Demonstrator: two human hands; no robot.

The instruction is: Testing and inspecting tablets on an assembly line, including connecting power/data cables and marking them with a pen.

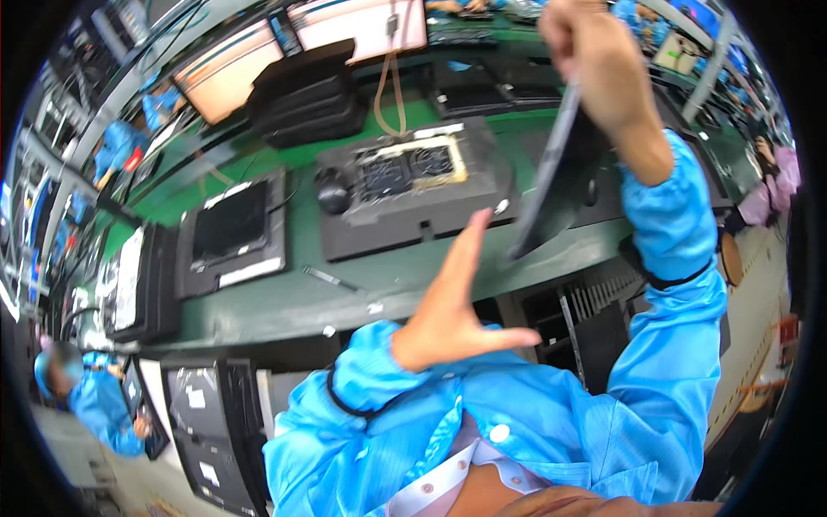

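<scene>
My right hand (599,82) is raised above the bench, its fingers closed on the upper edge of a thin dark flat panel (560,177). The panel is tilted steeply, almost edge-on, with its lower corner near the bench's front edge; its exact kind cannot be made out. My left hand (452,314) is empty, fingers stretched and thumb spread, in front of a dark grey foam pad (379,237). On that pad sit a black mouse (332,190) and a framed piece with dark components (413,170).
A black tablet-like device (231,222) lies on foam at left, with a slim metal tool (332,278) nearby on the green bench (250,314). Behind are stacked black foam pads (306,95) and lit monitors (228,69). A co-worker (103,405) handles a dark flat item at lower left.
</scene>
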